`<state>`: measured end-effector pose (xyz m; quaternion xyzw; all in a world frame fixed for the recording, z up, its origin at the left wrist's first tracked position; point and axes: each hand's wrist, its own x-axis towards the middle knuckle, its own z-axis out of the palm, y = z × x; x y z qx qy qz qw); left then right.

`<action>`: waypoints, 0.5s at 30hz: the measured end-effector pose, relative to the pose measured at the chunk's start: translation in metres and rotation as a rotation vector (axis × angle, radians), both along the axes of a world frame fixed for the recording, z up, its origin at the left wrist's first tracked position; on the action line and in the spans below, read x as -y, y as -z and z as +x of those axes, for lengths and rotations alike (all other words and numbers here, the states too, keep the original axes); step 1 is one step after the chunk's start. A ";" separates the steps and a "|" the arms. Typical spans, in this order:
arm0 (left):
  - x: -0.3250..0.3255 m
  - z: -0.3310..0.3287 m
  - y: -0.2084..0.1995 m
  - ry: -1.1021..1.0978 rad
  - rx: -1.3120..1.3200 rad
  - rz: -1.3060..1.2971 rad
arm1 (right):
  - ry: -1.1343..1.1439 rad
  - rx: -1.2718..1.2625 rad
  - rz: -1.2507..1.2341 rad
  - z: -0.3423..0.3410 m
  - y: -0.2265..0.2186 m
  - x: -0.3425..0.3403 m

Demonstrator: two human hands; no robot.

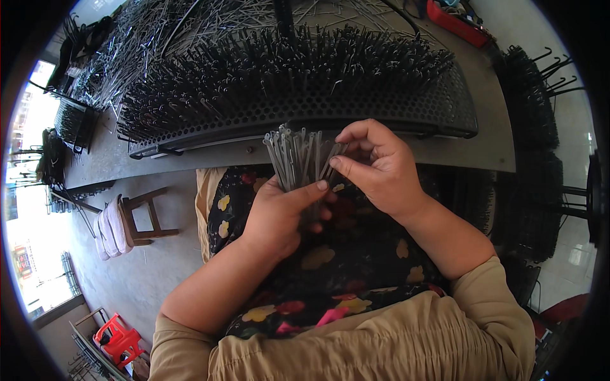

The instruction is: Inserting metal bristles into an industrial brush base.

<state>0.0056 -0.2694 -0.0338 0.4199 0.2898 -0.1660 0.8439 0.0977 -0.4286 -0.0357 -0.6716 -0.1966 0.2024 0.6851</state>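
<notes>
Lit mostly from the left by daylight, totally blown out at the window [22, 209]. Pretty murky down around the cloth [356, 263]. Glinting off the loose rods [121, 57] up top. Bent hard by the fisheye, fading to black at the corners, kinda soft near the rim.

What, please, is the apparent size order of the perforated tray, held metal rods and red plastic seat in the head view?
1. Perforated tray
2. Held metal rods together
3. Red plastic seat
</notes>
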 end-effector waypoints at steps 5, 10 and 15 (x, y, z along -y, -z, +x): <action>-0.002 0.002 -0.003 -0.064 -0.019 -0.012 | 0.043 -0.196 0.083 0.005 -0.002 0.005; -0.003 0.000 -0.001 -0.052 -0.009 0.068 | 0.249 -0.050 0.285 0.026 -0.016 0.019; 0.000 -0.001 0.002 -0.007 -0.002 0.114 | 0.421 0.628 0.239 0.075 -0.025 0.063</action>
